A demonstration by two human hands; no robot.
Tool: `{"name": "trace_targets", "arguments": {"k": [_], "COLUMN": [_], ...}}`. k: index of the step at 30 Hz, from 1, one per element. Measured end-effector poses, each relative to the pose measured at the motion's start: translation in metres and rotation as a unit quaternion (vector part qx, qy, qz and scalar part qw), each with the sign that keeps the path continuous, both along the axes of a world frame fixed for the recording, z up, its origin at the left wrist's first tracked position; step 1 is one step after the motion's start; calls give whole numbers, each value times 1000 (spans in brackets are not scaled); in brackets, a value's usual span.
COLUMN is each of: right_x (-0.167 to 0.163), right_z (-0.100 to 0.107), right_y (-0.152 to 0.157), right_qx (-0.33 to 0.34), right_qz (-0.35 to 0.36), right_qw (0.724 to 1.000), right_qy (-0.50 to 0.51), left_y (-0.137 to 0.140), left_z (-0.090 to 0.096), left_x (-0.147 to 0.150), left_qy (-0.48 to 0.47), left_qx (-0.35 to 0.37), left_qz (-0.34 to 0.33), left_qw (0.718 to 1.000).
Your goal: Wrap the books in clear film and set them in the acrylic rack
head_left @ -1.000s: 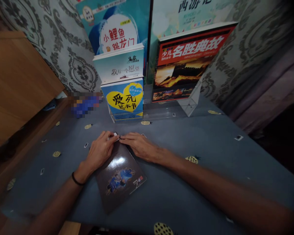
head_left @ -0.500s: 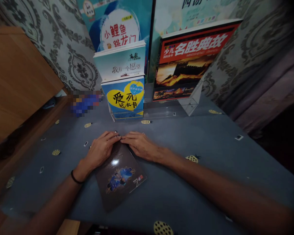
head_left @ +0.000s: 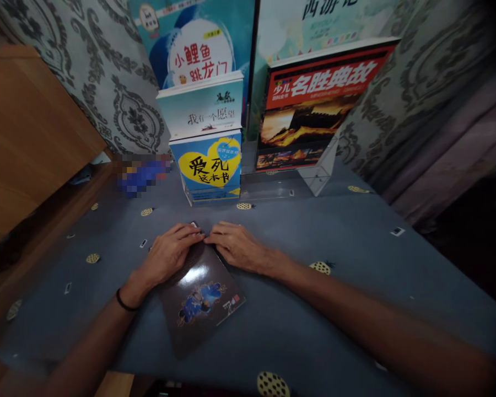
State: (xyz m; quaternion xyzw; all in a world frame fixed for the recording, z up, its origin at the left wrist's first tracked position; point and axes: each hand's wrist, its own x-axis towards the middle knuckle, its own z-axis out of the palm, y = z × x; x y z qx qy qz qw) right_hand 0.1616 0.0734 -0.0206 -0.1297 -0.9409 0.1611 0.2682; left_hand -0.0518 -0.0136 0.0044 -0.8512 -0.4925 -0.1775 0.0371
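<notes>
Left fingers (head_left: 192,239) and right fingers (head_left: 217,239) almost tip to tip, forearms (head_left: 355,310) convergent.

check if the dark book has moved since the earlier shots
No: judged against the clear stand, the dark book shows no visible shift either way.

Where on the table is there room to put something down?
There's bare table between the right forearm and the clear stand, and left of the left forearm; the pineapples are only printed. It's crowded around the dark book, where the left hand and right hand are, and at the back, where books stand.
</notes>
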Motion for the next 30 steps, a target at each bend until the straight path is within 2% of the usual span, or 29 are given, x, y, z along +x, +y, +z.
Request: {"name": "trace_targets", "arguments": {"k": [6,11,15,18,26,30], "right_x": [1,16,29,33,31,31], "right_z": [-2,3,1,-3,-5,-1], "right_y": [1,-15,-27,-29,-26,-28], "right_qx": [-12,-20,-15,-32,-48,-36], "right_qz": [17,23,50,54,46,42], "right_qw": [1000,1000,999,998,998,998], "right_qy": [-1,-8,-13,-14,-22,-28], "left_y": [-1,-2,-2,-2,-4,-6], "left_z": [1,1,1,-1,-3,-1], "left_x": [7,4,-3,-6,8,11], "left_qy": [16,-14,-53,-47,14,-1], "left_qx": [6,9,-17,-34,11,18], "left_qz": [6,-11,-38,-49,-52,-43], "left_qw": [1000,1000,998,997,998,999]}}
